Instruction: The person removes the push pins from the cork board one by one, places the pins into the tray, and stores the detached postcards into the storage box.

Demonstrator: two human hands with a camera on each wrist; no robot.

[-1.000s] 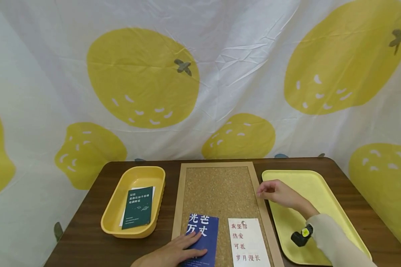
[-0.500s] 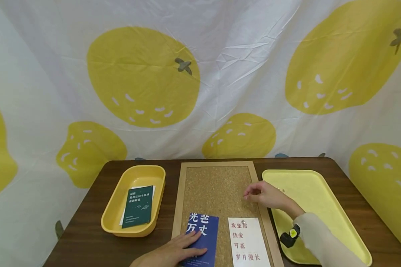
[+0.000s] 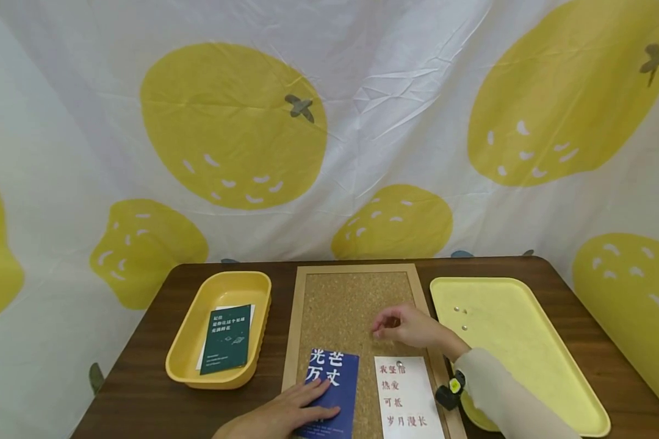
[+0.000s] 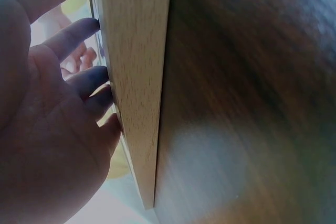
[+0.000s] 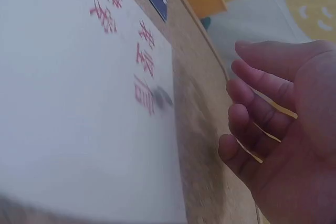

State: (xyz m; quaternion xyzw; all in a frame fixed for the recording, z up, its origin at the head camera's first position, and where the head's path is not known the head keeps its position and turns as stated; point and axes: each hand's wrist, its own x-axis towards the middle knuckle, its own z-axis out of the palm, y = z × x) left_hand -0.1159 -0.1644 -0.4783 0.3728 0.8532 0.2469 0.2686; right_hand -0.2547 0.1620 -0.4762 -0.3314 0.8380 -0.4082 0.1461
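On the cork board [image 3: 357,305] lies a blue card [image 3: 347,390] with white characters. My left hand [image 3: 285,411] rests on it with spread fingers; in the left wrist view its fingers reach over the board's wooden frame [image 4: 134,66]. A white card [image 3: 409,396] with red characters lies to the right, a round-headed pushpin [image 3: 399,364] at its top. My right hand [image 3: 409,326] hovers above the board, up and right of the blue card. Its thumb and index fingertips come together; whether something tiny is between them is not visible. The other fingers are loosely bent.
A yellow tray [image 3: 527,341] stands on the right with several small pins [image 3: 464,328] near its left side. On the left, a deeper yellow-orange bin [image 3: 178,360] holds a dark green card [image 3: 227,341] over a white one. A patterned curtain [image 3: 357,122] hangs behind the table.
My right hand has moved left from the tray's edge to over the cork board, uncovering pins on the tray. My left hand and the blue card have stayed in place.
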